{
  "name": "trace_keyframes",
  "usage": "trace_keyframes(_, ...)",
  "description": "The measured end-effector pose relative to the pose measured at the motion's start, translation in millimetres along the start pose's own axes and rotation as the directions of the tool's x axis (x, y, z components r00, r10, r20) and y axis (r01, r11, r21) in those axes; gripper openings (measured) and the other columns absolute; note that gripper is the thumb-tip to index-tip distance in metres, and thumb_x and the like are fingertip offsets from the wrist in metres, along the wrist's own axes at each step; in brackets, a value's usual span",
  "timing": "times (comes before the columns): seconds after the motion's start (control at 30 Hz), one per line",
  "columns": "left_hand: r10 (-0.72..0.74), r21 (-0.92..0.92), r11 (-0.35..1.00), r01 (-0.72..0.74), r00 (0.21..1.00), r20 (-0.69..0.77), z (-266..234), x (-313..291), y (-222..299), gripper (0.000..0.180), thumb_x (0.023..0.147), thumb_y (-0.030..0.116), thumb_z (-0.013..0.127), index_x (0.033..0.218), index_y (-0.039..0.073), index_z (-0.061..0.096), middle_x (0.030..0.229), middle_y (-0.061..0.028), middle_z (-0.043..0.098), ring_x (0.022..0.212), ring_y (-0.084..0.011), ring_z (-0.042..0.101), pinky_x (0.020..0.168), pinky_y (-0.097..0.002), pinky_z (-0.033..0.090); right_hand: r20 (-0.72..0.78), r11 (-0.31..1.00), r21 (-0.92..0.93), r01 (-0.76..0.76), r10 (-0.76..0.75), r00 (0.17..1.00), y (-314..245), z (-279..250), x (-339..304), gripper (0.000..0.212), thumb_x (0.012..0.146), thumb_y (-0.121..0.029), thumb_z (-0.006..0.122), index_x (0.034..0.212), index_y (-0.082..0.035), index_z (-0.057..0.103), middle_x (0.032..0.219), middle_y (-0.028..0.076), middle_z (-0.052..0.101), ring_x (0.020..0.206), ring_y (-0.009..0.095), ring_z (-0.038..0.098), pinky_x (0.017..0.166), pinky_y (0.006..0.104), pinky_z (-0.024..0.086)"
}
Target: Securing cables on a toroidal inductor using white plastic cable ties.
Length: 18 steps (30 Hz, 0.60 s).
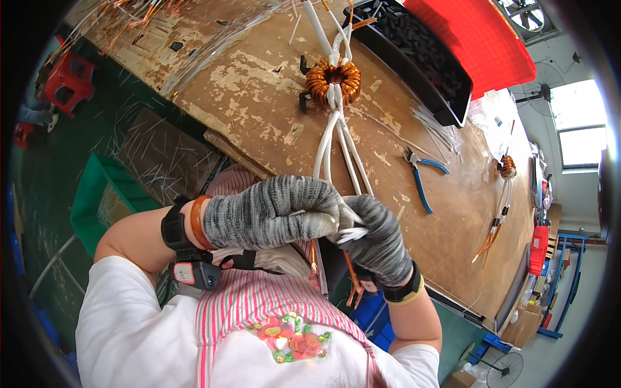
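A toroidal coil [334, 81] wound with copper-coloured wire lies on the worn wooden table. White-sleeved leads [341, 152] run from it down to my hands. My left hand [278, 213], in a grey knit glove, is closed with its fingertips pinching near the leads. Right beside it, my gloved right hand [376, 236] is closed around the leads. Short white sleeve ends [352, 233] poke out between the hands. Bare copper ends [354, 284] hang below the right hand. Exactly which lead each finger grips is hidden.
Blue-handled cutters [422, 178] lie to the right of the leads. Beyond are a black bin [414, 58] of small dark pieces, a red tray [482, 45] and loose white sleeves [436, 132]. Another coil [508, 167] rests near the right edge. A green crate [100, 200] stands at left.
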<state>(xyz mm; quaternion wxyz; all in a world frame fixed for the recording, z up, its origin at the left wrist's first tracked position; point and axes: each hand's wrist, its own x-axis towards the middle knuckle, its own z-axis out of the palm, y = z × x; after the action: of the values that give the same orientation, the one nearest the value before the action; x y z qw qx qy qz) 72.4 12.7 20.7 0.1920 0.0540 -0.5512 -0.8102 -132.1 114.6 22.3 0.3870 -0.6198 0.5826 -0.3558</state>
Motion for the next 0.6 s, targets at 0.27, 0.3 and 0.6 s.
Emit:
trace_keyframes(0.27, 0.295, 0.455, 0.827, -0.330, 0.944, 0.147, -1, -1, -18, 0.010, 0.088, 0.012, 0.065, 0.094, 0.003, 0.063, 0.086, -0.0074, 0.062, 0.081, -0.0205, 0.063, 0.071, -0.0354, 0.048, -0.091, 0.957, -0.262, 0.122, -0.150, 0.985, 24, 12, -5, 0.035, 0.062, -0.001, 0.072, 0.097, -0.004, 0.065, 0.077, 0.011, 0.060, 0.075, 0.031, 0.062, 0.067, 0.0349, 0.050)
trace_keyframes(0.3, 0.232, 0.433, 0.860, -0.269, 0.963, 0.139, -1, 1, -9, 0.011, 0.086, 0.012, 0.068, 0.092, 0.004, 0.063, 0.090, -0.0081, 0.064, 0.082, -0.0199, 0.063, 0.072, -0.0354, 0.049, -0.063, 0.949, -0.290, 0.127, -0.151, 0.987, 20, 9, -5, 0.033, 0.068, -0.002, 0.074, 0.100, -0.004, 0.065, 0.081, 0.009, 0.063, 0.077, 0.026, 0.064, 0.069, 0.0323, 0.050)
trace_keyframes(0.6, -0.041, 0.166, 0.973, 0.160, 0.828, -0.559, -38, 6, -10, 0.027, 0.096, 0.028, 0.055, 0.105, 0.005, 0.062, 0.093, -0.0055, 0.066, 0.073, -0.0102, 0.062, 0.062, -0.0228, 0.049, -0.107, 0.884, 0.338, -0.324, 0.378, 0.920, 17, -13, 7, 0.023, 0.091, -0.020, 0.065, 0.108, -0.004, 0.065, 0.088, -0.003, 0.060, 0.082, 0.007, 0.053, 0.073, 0.0224, 0.044)
